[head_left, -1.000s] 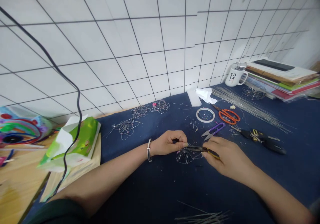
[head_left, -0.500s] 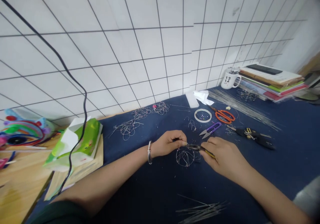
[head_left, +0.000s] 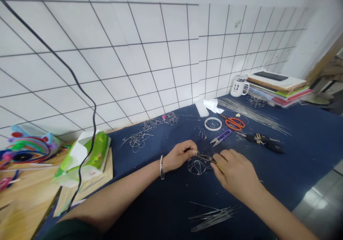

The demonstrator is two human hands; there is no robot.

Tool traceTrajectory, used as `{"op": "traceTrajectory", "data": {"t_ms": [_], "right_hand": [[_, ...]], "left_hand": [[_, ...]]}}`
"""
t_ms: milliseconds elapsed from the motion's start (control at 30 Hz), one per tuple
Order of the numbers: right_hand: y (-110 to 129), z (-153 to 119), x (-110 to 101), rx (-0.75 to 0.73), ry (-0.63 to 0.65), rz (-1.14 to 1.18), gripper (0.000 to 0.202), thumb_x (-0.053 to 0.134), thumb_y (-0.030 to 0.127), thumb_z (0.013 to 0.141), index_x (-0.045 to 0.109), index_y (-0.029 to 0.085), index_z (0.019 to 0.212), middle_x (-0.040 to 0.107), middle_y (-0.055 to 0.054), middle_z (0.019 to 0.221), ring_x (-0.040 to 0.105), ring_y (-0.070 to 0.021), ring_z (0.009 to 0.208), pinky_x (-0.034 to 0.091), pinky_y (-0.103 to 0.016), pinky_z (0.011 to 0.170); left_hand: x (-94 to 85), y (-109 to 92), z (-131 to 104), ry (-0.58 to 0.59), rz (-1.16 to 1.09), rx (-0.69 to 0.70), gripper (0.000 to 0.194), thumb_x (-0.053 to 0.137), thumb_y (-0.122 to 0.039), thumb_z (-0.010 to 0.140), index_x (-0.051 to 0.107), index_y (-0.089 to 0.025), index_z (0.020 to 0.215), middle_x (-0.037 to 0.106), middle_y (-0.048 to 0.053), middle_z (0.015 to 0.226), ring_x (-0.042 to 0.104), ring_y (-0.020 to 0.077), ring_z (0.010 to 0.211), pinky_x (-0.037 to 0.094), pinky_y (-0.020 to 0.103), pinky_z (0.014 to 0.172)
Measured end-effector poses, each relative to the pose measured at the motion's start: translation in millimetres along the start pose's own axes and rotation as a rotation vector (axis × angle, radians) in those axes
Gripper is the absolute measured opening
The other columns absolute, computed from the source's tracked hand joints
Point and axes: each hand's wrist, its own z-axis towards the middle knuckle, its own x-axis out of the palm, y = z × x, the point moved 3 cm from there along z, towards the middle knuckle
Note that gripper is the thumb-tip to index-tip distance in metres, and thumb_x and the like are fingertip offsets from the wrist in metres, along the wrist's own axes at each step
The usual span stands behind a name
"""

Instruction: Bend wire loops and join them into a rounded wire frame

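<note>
My left hand point(head_left: 180, 155) pinches the end of a thin wire at the middle of the dark blue cloth point(head_left: 160, 200). Facing it, my right hand point(head_left: 233, 169) is wrapped round pliers point(head_left: 207, 158) with yellow on the handle, and their jaws point left to my left fingertips. A bent wire shape point(head_left: 197, 167) is just below the jaws; whether it hangs or rests on the cloth is hard to tell. Purple snips point(head_left: 221, 137) lie behind my right hand, beside a round white dish point(head_left: 213, 124) of small beads. Loose straight wires point(head_left: 213, 218) lie at the front.
Orange scissors point(head_left: 234, 123), black-handled pliers point(head_left: 264, 141) and long wires point(head_left: 252, 114) lie to the right. Farther back are a white mug point(head_left: 239, 86) and stacked papers point(head_left: 280, 84). Tangled wire pieces point(head_left: 137, 140) lie back left, near a green tissue pack point(head_left: 100, 149) and a black cable point(head_left: 93, 125).
The view has shifted, showing more upper wall and floor at the right. My hands keep their hold, and the pliers now tilt slightly more down to the right.
</note>
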Motion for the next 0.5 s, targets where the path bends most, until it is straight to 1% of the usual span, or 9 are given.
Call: {"op": "traceTrajectory", "data": {"t_ms": [233, 400, 500], "right_hand": [[-6, -9, 1, 0.055, 0.050, 0.103, 0.027, 0.037, 0.031, 0.086, 0.059, 0.019, 0.096, 0.055, -0.007, 0.084, 0.049, -0.0188, 0.079, 0.037, -0.034, 0.075], [-13, -12, 3, 0.073, 0.083, 0.235, 0.024, 0.039, 0.033, 0.086, 0.058, 0.022, 0.094, 0.056, -0.005, 0.084, 0.051, -0.0172, 0.079, 0.040, -0.030, 0.073], [-14, -13, 4, 0.085, 0.090, 0.275, 0.023, 0.039, 0.034, 0.085, 0.058, 0.023, 0.093, 0.057, -0.003, 0.085, 0.052, -0.0162, 0.079, 0.041, -0.029, 0.072]], "left_hand": [[-0.8, -5, -1, 0.041, 0.105, 0.086, 0.022, 0.043, -0.030, 0.086, 0.049, -0.012, 0.075, 0.046, 0.000, 0.071, 0.042, 0.0075, 0.061, 0.037, 0.021, 0.061], [0.7, -7, -3, 0.087, 0.150, 0.141, 0.023, 0.040, -0.030, 0.088, 0.049, -0.012, 0.077, 0.046, 0.000, 0.070, 0.042, 0.0076, 0.061, 0.037, 0.020, 0.060], [1.9, -7, -4, 0.103, 0.184, 0.154, 0.022, 0.039, -0.029, 0.088, 0.049, -0.013, 0.079, 0.047, 0.000, 0.072, 0.043, 0.0077, 0.061, 0.037, 0.020, 0.061]]}}
